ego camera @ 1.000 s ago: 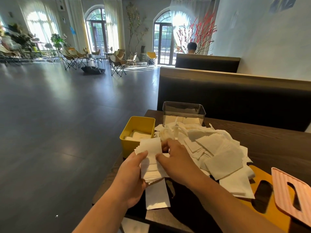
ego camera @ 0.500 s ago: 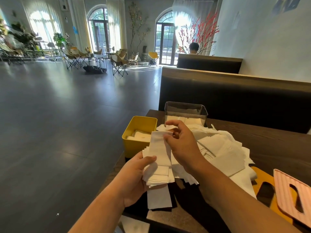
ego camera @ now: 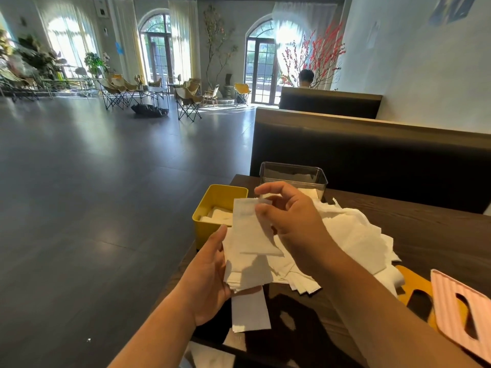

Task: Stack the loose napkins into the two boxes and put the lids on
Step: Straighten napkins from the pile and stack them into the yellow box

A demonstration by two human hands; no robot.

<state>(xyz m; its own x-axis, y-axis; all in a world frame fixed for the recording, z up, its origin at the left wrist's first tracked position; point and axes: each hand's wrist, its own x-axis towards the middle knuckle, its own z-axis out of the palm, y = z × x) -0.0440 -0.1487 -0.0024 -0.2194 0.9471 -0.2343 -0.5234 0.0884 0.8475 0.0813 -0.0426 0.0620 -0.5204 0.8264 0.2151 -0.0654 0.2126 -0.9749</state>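
Note:
My left hand [ego camera: 206,280] grips a stack of white napkins [ego camera: 247,272] above the table's near left part. My right hand [ego camera: 295,224] pinches a single napkin [ego camera: 252,229] by its top edge and holds it over that stack. A heap of loose napkins [ego camera: 356,237] lies on the dark wooden table [ego camera: 425,229] behind and right of my hands. A yellow box [ego camera: 212,208] with a few napkins inside stands at the table's left edge. A clear box [ego camera: 292,175] with napkins stands behind it. A yellow lid [ego camera: 414,285] and a pink striped lid [ego camera: 457,312] lie at the right.
One napkin [ego camera: 249,312] lies flat on the table under my left hand, another [ego camera: 210,357] hangs near the front edge. A dark bench back [ego camera: 372,160] runs behind the table. The floor drops away left of the table edge. A person sits in the far booth.
My right hand has lifted a single napkin off the heap and brought it up over the stack in my left hand. The left hand with its stack has risen slightly.

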